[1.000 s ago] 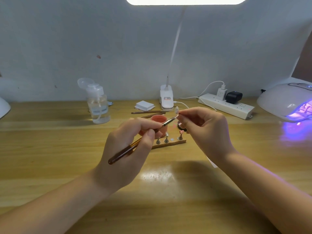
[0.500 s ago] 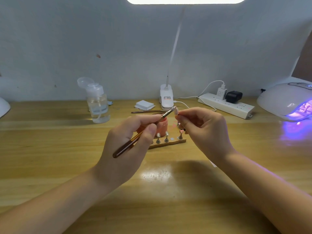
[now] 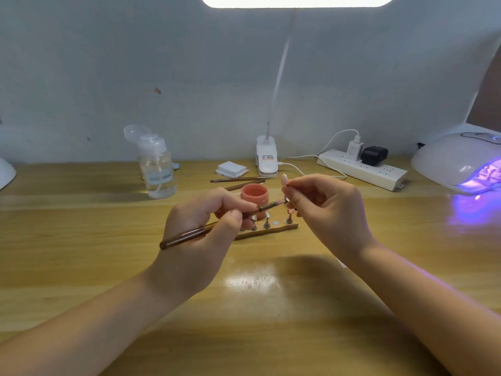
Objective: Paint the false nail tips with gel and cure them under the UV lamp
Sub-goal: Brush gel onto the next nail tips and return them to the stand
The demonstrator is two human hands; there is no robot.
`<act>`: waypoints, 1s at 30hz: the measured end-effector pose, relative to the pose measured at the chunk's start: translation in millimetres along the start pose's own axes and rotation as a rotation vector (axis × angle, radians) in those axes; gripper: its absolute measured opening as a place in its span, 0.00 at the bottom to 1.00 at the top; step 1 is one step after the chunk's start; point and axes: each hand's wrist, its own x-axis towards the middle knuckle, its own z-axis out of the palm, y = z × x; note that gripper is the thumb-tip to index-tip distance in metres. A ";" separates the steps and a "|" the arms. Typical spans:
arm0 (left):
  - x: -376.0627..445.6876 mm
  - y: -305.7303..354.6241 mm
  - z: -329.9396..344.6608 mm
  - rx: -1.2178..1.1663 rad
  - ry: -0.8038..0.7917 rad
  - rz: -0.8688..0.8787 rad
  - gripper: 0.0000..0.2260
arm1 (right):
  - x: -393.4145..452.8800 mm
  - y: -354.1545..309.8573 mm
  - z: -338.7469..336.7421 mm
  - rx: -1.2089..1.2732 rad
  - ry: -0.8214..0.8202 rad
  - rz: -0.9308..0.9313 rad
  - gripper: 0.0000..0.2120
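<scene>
In the head view, your left hand (image 3: 200,240) at frame centre pinches a brush (image 3: 217,226) between thumb and fingers, its tip reaching right to your right hand (image 3: 325,213), whose thumb and forefinger pinch a small stand with a nail tip (image 3: 284,179) pointing up. Just behind them sit the open pink gel jar (image 3: 254,195) and a wooden holder (image 3: 271,228) with more stands, on the table (image 3: 81,240). The UV lamp (image 3: 458,161) glows purple at the right edge, a bottle (image 3: 157,169) stands at centre left.
</scene>
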 end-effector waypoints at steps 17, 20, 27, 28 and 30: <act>-2.4 0.7 3.8 0.112 -0.054 0.083 0.12 | -5.8 -4.9 -3.5 -0.004 -0.020 0.024 0.07; -3.0 1.6 4.3 0.123 -0.043 0.067 0.12 | -5.4 -4.8 -4.3 0.001 -0.008 0.024 0.08; 7.6 6.7 4.8 0.080 -0.152 -0.074 0.12 | -6.3 -2.2 -2.8 -0.035 -0.020 0.009 0.07; 8.5 7.3 4.6 0.069 -0.168 -0.117 0.12 | -6.6 -2.0 -3.0 -0.036 -0.019 0.011 0.07; 4.9 6.8 5.1 0.072 -0.072 0.032 0.11 | -6.6 -1.8 -3.3 -0.029 -0.019 0.016 0.07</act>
